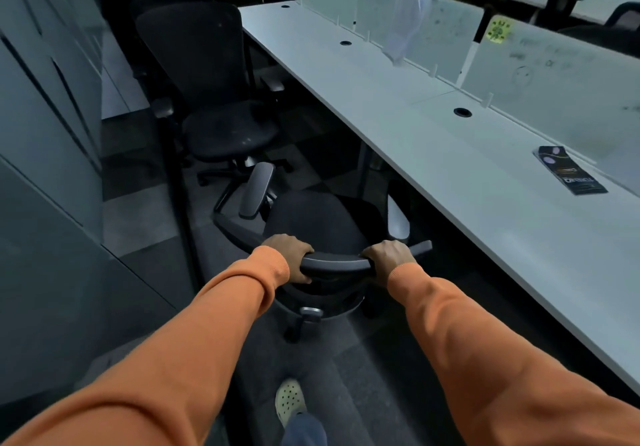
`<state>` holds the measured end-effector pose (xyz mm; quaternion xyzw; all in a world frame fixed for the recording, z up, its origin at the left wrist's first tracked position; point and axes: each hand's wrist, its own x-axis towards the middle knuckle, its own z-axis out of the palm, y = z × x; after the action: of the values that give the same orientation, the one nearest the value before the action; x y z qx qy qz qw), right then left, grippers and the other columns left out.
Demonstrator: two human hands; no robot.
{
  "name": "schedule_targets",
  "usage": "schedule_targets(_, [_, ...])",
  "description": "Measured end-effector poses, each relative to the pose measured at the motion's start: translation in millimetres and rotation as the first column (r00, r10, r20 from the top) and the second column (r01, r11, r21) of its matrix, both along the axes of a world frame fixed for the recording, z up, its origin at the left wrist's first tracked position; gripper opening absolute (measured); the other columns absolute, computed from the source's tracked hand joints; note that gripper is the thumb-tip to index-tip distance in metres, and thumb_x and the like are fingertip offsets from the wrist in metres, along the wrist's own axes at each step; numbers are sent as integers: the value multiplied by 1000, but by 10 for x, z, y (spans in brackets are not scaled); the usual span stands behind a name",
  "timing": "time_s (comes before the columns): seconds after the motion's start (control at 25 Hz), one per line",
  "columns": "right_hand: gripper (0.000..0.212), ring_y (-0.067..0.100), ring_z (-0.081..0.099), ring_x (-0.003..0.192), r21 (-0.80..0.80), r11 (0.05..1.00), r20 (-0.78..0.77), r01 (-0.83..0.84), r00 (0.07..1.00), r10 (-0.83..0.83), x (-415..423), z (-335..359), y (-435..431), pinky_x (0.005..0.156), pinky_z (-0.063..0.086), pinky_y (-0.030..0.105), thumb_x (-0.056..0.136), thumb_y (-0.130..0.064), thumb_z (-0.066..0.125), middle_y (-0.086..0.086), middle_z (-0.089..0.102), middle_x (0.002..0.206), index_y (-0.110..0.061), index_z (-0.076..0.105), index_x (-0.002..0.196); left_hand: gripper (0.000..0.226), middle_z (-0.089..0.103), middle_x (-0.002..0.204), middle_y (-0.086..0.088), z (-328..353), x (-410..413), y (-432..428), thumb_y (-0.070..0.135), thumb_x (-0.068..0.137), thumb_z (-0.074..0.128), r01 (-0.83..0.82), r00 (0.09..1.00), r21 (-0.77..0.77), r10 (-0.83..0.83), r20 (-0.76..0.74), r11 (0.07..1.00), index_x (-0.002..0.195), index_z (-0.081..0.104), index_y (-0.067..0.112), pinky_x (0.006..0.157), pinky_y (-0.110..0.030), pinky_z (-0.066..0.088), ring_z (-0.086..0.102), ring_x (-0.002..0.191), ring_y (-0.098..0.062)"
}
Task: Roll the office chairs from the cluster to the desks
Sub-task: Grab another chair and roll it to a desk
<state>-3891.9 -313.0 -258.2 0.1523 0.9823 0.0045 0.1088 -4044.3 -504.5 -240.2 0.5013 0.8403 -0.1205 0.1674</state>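
Clasping the office chair [311, 219] by its backrest rim, left grip [290, 259] and right grip [390, 260] curled round it, seat beyond

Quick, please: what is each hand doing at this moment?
Left hand: grips the top edge of the chair backrest.
Right hand: grips the same backrest edge, further right.

An office, this was: a long white shared desk [346, 75] divided by frosted glass partition screens [561, 75], black mesh swivel chairs [194, 54] alongside, grey carpet tiles [138, 217] underfoot.
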Motion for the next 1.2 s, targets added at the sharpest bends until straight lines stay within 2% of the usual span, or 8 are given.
schedule_targets(0.12, [25,23,67,94,-9,999,-16,52,999,-52,315,45,-45,83,53,36,79,-24,67,-2,71,96,-29,70,103,68,67,117,8,55,190,105,60,74,70,10,1000,23,-10,12,1000,135,53,36,94,-36,50,63,106,-18])
schedule_targets(0.28, [22,21,68,90,2,990,-11,139,990,-139,868,65,-43,78,53,32,79,-29,64,-5,71,92,-31,69,101,70,66,119,11,97,512,292,66,69,68,125,991,7,-125,-41,992,133,54,40,93,-38,51,62,107,-18])
schedule_targets(0.6, [37,18,66,100,-34,943,-20,332,943,-332,1917,32,77,86,53,32,81,-35,64,-8,71,106,-36,64,119,70,67,117,8,88,1303,758,66,69,67,308,951,43,-307,-34,950,132,55,39,93,-38,51,63,106,-21])
schedule_targets(0.68, [57,16,65,104,-52,933,30,357,934,-356,2024,88,117,86,51,31,78,-54,65,-10,69,113,-42,52,132,69,68,116,8,69,1420,915,65,69,67,352,936,42,-351,-36,935,131,56,39,93,-38,51,63,106,-21])
schedule_targets(0.76, [81,20,64,109,-69,932,77,356,933,-351,2007,151,120,86,49,32,75,-78,53,-7,67,119,-42,36,145,66,69,112,8,71,1479,1103,64,69,67,400,916,51,-398,-35,915,129,58,39,91,-38,52,64,102,-20])
schedule_targets(0.8, [84,21,63,110,-79,931,68,357,933,-352,1984,159,115,86,48,33,75,-85,45,-5,66,121,-41,34,146,63,69,109,8,68,1496,1210,63,69,66,425,905,58,-424,-33,903,127,59,39,89,-38,53,65,100,-20])
schedule_targets(1.0, [81,15,66,96,-83,840,-81,537,836,-542,1992,80,238,80,50,31,71,-91,38,-9,70,109,-39,52,131,64,69,109,9,15,1511,1738,63,70,65,536,844,65,-536,-18,842,129,57,39,88,-38,53,65,99,-19])
schedule_targets(1.2, [82,12,66,96,-90,727,-106,680,719,-686,2020,37,499,80,50,30,63,-93,40,-15,70,106,-41,56,125,49,70,96,8,-38,1494,2247,61,70,67,649,756,107,-654,17,753,112,63,36,80,-37,54,66,89,-20])
